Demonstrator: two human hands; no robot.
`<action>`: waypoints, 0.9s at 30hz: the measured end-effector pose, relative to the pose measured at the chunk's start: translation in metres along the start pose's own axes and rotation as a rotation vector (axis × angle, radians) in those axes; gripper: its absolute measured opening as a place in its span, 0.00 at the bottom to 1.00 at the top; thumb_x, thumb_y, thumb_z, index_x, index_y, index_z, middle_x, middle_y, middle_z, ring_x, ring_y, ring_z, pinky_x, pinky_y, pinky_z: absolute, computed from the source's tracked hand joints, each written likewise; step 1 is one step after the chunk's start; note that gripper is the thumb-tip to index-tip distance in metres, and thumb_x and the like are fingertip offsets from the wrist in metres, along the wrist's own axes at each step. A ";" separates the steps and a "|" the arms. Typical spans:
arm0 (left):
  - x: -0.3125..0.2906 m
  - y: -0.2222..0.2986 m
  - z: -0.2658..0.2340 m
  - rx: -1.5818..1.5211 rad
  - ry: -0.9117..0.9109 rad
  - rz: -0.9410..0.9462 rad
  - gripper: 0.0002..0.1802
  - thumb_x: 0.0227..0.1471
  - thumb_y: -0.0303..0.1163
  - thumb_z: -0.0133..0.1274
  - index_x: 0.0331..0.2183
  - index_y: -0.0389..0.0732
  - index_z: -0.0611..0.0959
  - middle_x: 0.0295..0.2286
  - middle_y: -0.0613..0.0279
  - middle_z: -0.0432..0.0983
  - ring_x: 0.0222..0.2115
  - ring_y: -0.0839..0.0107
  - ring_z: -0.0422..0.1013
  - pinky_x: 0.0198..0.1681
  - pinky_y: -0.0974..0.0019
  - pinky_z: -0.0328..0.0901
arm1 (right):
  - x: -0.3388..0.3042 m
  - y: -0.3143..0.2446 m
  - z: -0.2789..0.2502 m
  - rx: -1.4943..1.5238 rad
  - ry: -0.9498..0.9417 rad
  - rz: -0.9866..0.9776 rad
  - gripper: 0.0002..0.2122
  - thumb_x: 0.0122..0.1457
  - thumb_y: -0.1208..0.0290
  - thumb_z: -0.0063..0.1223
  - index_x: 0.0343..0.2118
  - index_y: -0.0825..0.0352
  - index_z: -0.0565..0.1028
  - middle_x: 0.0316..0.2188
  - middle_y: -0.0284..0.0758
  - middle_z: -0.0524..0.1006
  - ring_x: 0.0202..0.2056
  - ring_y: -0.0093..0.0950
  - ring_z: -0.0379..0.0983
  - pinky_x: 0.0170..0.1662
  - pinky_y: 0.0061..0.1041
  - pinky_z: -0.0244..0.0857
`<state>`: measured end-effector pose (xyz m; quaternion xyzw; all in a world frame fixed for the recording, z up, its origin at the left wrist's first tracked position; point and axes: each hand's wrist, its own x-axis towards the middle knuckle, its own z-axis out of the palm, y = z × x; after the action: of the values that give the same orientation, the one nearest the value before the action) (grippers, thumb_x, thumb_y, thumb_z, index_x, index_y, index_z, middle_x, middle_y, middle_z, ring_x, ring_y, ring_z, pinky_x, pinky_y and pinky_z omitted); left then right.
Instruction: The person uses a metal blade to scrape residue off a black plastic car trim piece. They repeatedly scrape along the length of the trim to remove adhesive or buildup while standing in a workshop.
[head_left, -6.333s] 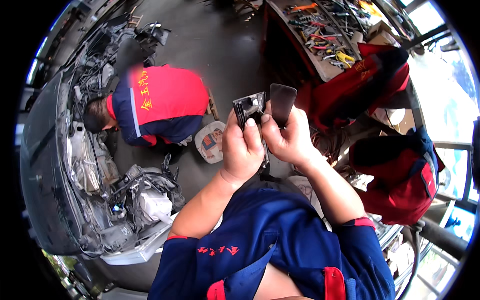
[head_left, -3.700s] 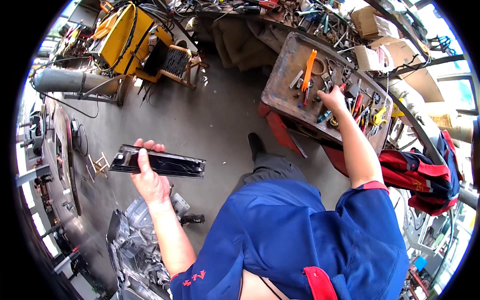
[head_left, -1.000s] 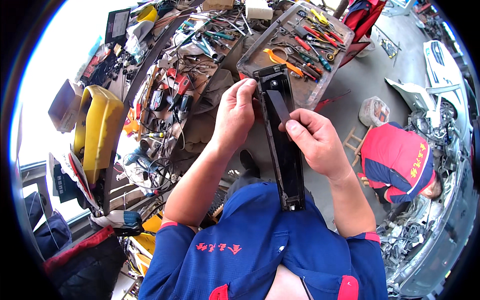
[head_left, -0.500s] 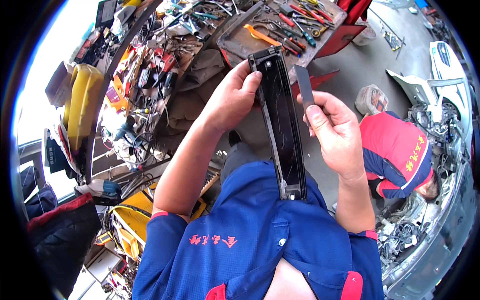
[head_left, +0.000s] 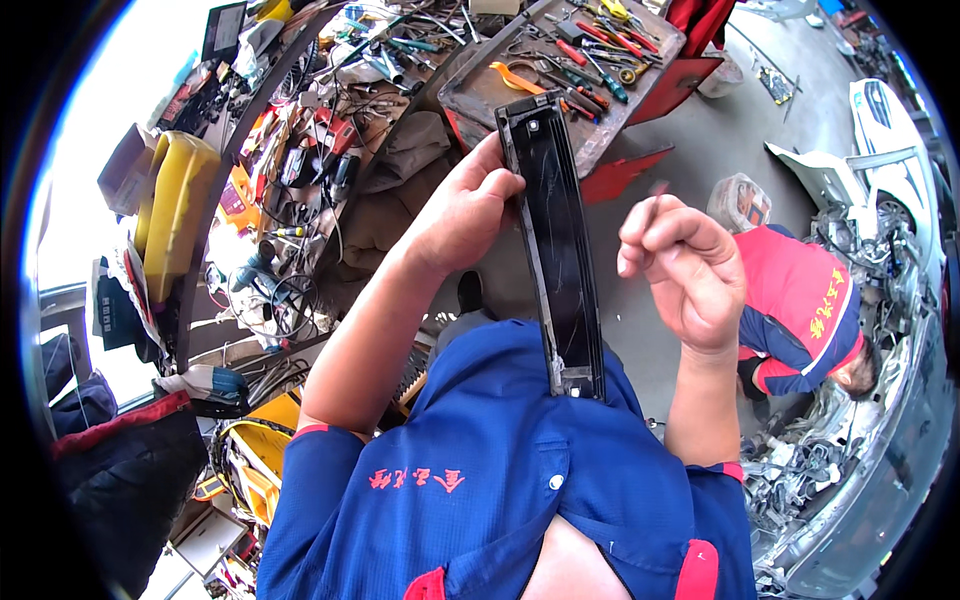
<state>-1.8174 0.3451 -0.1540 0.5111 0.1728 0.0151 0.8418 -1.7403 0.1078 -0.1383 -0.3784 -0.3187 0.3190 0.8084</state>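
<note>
My left hand [head_left: 465,215] is closed on the upper left edge of a long, narrow black plastic panel [head_left: 553,230], with the thumb at the rim. The panel has a glossy, scratched face inside a raised frame, and its lower end rests against my blue shirt. To the right of it, apart from the panel, my right hand [head_left: 690,270] is raised with its fingers curled into a pinch. A small pinkish blurred bit [head_left: 658,187] shows at its fingertips; I cannot make out what it is. The flat grey strip seen earlier does not show clearly.
A metal tool cart [head_left: 480,85] bearing pliers and screwdrivers stands ahead. A cluttered bench [head_left: 300,160] with cables and tools runs along the left. At right, a co-worker in a red and blue shirt [head_left: 795,290] bends over an opened car [head_left: 880,490]. A plastic bucket [head_left: 738,200] stands nearby.
My right hand has moved slightly right and turned, its fingers curling; the grey strip it held upright no longer shows plainly. The left hand keeps its hold on the panel, which has barely shifted.
</note>
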 end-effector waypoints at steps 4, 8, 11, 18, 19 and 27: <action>-0.005 0.004 -0.027 -0.084 -0.110 -0.042 0.31 0.60 0.18 0.35 0.64 0.38 0.68 0.53 0.50 0.77 0.52 0.62 0.76 0.58 0.57 0.71 | 0.007 0.013 0.023 -0.012 0.128 0.199 0.15 0.66 0.82 0.46 0.56 0.74 0.72 0.45 0.38 0.78 0.38 0.17 0.75 0.40 0.18 0.72; -0.009 0.004 -0.048 -0.220 -0.135 -0.104 0.29 0.60 0.19 0.36 0.63 0.38 0.70 0.54 0.49 0.76 0.51 0.61 0.77 0.54 0.55 0.73 | 0.031 0.024 0.063 -0.197 0.177 0.295 0.21 0.65 0.86 0.49 0.62 0.74 0.69 0.42 0.36 0.79 0.35 0.15 0.73 0.41 0.16 0.70; -0.006 -0.001 -0.059 -0.265 -0.160 -0.141 0.28 0.61 0.20 0.36 0.62 0.39 0.70 0.51 0.53 0.77 0.48 0.64 0.78 0.51 0.55 0.74 | 0.043 0.046 0.069 -0.411 0.245 0.290 0.20 0.64 0.84 0.56 0.60 0.73 0.72 0.38 0.34 0.80 0.35 0.15 0.74 0.40 0.16 0.70; -0.002 -0.009 -0.072 -0.217 -0.160 -0.148 0.26 0.63 0.24 0.38 0.61 0.38 0.70 0.48 0.58 0.77 0.47 0.67 0.77 0.51 0.57 0.74 | 0.074 0.061 0.086 -0.927 0.347 0.385 0.14 0.61 0.79 0.63 0.50 0.73 0.80 0.29 0.37 0.82 0.27 0.17 0.76 0.35 0.21 0.72; -0.002 -0.008 -0.072 -0.204 -0.156 -0.138 0.24 0.64 0.24 0.36 0.60 0.35 0.70 0.49 0.56 0.77 0.48 0.65 0.77 0.54 0.56 0.73 | 0.074 0.067 0.086 -0.986 0.362 0.331 0.13 0.61 0.78 0.62 0.49 0.72 0.81 0.30 0.41 0.83 0.28 0.23 0.79 0.35 0.24 0.73; 0.017 -0.009 -0.069 -0.384 -0.070 -0.213 0.17 0.70 0.35 0.39 0.49 0.38 0.80 0.36 0.63 0.81 0.37 0.72 0.77 0.43 0.64 0.72 | 0.083 0.073 0.095 -1.378 0.315 0.124 0.11 0.61 0.75 0.59 0.46 0.69 0.83 0.35 0.49 0.83 0.35 0.47 0.81 0.40 0.38 0.76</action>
<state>-1.8243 0.4030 -0.1956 0.3205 0.1907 -0.0590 0.9260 -1.7830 0.2469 -0.1262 -0.8628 -0.3052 0.0316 0.4019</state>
